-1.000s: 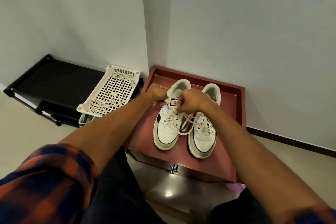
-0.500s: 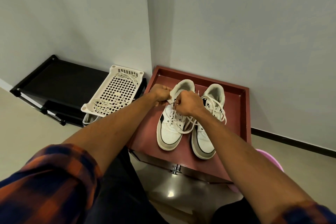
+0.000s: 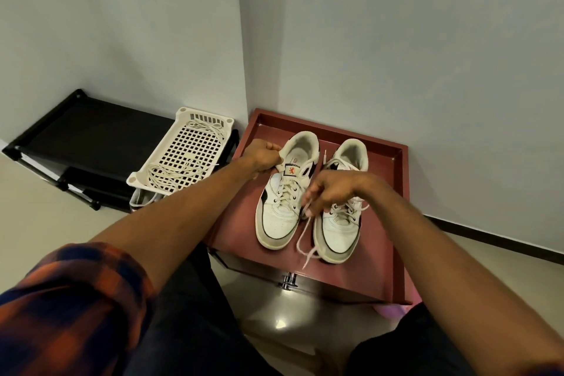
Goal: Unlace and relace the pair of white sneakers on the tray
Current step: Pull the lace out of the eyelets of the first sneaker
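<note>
White sneakers (image 3: 279, 220), 2, on 1 tray (image 3: 386, 253); left hand (image 3: 264, 159) grips 1, right hand (image 3: 332, 192) pinches 1 lace (image 3: 300, 241).

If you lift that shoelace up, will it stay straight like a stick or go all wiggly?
Probably wiggly: the shoelace droops in a loose curve below the right hand that pinches it. It looks thin, so likely very light. Pulled hard, it might drag the sneaker on the left along, which may be why the left hand grips its top edge.
</note>
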A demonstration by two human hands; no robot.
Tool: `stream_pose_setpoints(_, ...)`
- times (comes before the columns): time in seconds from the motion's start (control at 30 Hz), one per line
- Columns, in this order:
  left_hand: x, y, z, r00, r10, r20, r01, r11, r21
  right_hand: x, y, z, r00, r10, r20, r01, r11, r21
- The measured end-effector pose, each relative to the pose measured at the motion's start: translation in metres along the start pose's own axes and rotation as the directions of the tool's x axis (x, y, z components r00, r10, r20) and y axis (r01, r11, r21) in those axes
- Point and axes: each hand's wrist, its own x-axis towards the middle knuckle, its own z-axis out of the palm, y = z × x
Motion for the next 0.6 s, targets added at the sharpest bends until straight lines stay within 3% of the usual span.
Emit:
stream_pose_setpoints(0.07,-0.003,-0.003,0.001,0.995,0.094,-0.034,-0.090,0.990,0.112,0.013,0.003,0.004,0.960,-0.059,-0.273,0.045,0.997,-0.055)
stream_pose_setpoints(0.13,-0.008,-0.005,0.003,0.948,0.311,-0.069,-0.266,0.892,0.365,0.023,0.003,0.005,0.814,-0.074,-0.576,0.003,0.992,-0.122)
stream_pose_setpoints(0.2,-0.012,-0.009,0.005,0.854,0.520,-0.019,-0.435,0.734,0.521,0.029,0.001,0.005,0.642,-0.039,-0.766,-0.018,0.998,-0.065)
stream_pose_setpoints(0.27,-0.016,-0.012,0.007,0.767,0.636,0.089,-0.548,0.576,0.607,0.036,0.003,0.000,0.577,0.033,-0.816,-0.028,0.999,0.020)
stream_pose_setpoints(0.37,-0.022,-0.016,0.006,0.695,0.674,0.251,-0.619,0.384,0.685,0.046,0.006,-0.005,0.623,0.121,-0.773,-0.105,0.992,0.071)
stream_pose_setpoints(0.43,-0.025,-0.018,0.006,0.704,0.616,0.353,-0.617,0.286,0.733,0.050,0.005,-0.004,0.643,0.175,-0.746,-0.096,0.984,0.149)
stream_pose_setpoints(0.53,-0.025,-0.018,0.007,0.731,0.548,0.407,-0.603,0.240,0.761,0.054,0.004,-0.002,0.627,0.228,-0.745,-0.030,0.963,0.269)
stream_pose_setpoints(0.6,-0.024,-0.021,0.008,0.727,0.573,0.378,-0.609,0.284,0.741,0.054,0.002,-0.001,0.615,0.245,-0.750,0.006,0.949,0.315)
